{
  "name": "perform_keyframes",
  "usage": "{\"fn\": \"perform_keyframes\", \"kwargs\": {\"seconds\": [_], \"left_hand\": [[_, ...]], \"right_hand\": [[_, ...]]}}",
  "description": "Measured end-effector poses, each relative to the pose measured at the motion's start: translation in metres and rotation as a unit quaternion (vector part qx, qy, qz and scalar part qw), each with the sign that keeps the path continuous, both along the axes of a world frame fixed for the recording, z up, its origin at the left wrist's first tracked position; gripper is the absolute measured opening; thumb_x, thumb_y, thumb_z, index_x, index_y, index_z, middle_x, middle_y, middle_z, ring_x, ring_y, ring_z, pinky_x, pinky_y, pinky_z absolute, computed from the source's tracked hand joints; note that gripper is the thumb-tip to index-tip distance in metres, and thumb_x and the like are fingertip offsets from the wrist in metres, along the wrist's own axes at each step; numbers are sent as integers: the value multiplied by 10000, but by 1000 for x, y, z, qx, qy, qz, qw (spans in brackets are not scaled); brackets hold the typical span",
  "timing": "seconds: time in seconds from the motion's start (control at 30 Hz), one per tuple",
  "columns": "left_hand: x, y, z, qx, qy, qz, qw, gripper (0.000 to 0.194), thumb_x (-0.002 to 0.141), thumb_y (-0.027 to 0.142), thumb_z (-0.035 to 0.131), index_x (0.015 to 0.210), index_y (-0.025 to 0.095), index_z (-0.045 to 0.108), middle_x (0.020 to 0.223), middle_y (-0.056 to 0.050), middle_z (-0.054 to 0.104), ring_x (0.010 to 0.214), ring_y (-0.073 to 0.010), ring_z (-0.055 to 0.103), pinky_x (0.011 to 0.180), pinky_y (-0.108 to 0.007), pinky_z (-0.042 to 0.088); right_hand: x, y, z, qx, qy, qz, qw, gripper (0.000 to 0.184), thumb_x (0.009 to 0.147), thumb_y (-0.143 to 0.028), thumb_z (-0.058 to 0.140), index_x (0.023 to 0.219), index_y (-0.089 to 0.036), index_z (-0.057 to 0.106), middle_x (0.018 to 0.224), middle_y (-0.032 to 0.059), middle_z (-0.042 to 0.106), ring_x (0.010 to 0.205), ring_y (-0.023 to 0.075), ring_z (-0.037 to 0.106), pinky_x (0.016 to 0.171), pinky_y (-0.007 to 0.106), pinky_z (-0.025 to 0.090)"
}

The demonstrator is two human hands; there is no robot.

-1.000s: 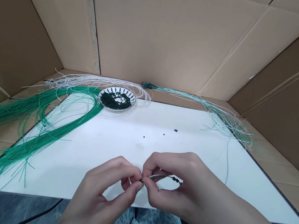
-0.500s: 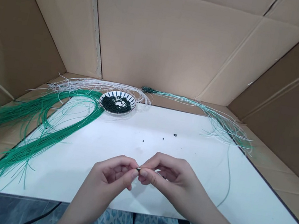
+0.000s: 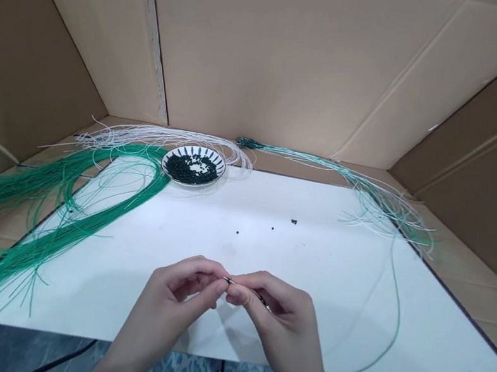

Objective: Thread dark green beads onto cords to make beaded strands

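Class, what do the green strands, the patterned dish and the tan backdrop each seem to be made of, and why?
Long green strands: probably glossy plastic cord, given springy curves. Round dark-patterned white dish: probably glazed ceramic, by its shine. Tan backdrop: matte cardboard, with creased seams.

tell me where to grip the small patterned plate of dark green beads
Come from the front and grip the patterned plate by its near rim. White cords curve around its far side and green cords lie by its left rim, so the near edge looks freest; its shallow lip should suit a pinch.
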State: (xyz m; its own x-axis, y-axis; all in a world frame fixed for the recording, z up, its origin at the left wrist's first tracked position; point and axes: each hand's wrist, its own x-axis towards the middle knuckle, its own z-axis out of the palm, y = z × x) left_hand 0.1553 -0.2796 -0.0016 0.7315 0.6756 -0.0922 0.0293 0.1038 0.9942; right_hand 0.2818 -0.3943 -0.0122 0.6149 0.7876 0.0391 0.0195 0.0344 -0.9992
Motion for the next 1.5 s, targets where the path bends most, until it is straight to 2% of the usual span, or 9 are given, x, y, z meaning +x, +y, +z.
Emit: {"fn": "perform_keyframes", "kwargs": {"seconds": [0.3, 0.43, 0.63, 0.77, 0.9, 1.07, 1.2, 1.33, 1.5], "left_hand": [[6, 2, -6, -68, 0, 1, 998, 79, 811, 273, 822, 787, 198, 816, 633, 3, 696, 632, -164, 629, 648, -255, 520], [6, 1, -5, -49, 0, -14, 999, 112, 839, 287, 795, 770, 199, 803, 652, 5, 673, 649, -158, 605, 644, -245, 499], [6, -8, 3, 29, 6, 0, 1000, 137, 824, 246, 769, 694, 204, 759, 655, 22, 620, 644, -139, 526, 629, -230, 424], [5, -9, 4, 32, 15, 0, 999, 135, 822, 254, 750, 700, 197, 741, 636, 26, 601, 633, -141, 530, 623, -230, 425], [3, -6, 7, 32, 12, 51, 998, 130, 788, 260, 757, 674, 199, 737, 615, 35, 593, 604, -135, 546, 611, -227, 427], [0, -5, 10, 36, 14, 86, 996, 124, 781, 269, 777, 675, 210, 749, 598, 44, 608, 587, -133, 579, 595, -222, 422], [1, -7, 8, 5, -8, 64, 998, 118, 783, 264, 791, 677, 215, 773, 599, 35, 642, 598, -148, 598, 607, -234, 462], [1, -3, -1, -48, -33, 22, 998, 78, 800, 297, 836, 756, 232, 836, 652, 15, 731, 612, -143, 636, 623, -222, 501], [-1, -1, -6, -116, -73, 29, 990, 147, 778, 374, 898, 807, 235, 863, 618, 25, 730, 616, -108, 635, 654, -180, 500]], "right_hand": [[6, 2, -12, 16, 105, 6, 994, 187, 801, -409, 866, 766, -227, 838, 655, 14, 779, 619, 178, 750, 646, 278, 632], [7, 1, -10, 14, 105, 30, 994, 115, 780, -317, 887, 767, -220, 825, 671, 9, 782, 645, 166, 741, 656, 258, 612], [9, -3, 0, -17, 53, 61, 997, 57, 791, -223, 838, 755, -206, 798, 681, -12, 757, 659, 127, 684, 635, 212, 524], [7, -4, 4, -50, -19, 76, 996, 47, 863, -236, 713, 876, -210, 750, 793, -8, 743, 734, 144, 692, 669, 237, 531], [8, -10, 7, -66, -45, 50, 996, 52, 832, -208, 650, 781, -209, 645, 737, -24, 662, 698, 142, 644, 655, 245, 518], [11, -19, 8, -98, -42, 42, 993, 87, 880, -289, 699, 917, -213, 723, 928, 23, 729, 798, 169, 685, 676, 265, 531], [-1, -10, 4, -30, 9, 45, 998, 112, 881, -334, 771, 939, -238, 773, 928, 18, 779, 878, 186, 729, 793, 289, 569], [-12, -3, 7, 59, 58, 4, 997, 142, 898, -334, 779, 805, -229, 760, 763, -3, 747, 737, 153, 715, 694, 250, 587], [-21, -8, 16, 97, 51, -20, 994, 128, 872, -172, 735, 766, -242, 725, 943, 15, 757, 861, 158, 722, 757, 256, 622]]}}
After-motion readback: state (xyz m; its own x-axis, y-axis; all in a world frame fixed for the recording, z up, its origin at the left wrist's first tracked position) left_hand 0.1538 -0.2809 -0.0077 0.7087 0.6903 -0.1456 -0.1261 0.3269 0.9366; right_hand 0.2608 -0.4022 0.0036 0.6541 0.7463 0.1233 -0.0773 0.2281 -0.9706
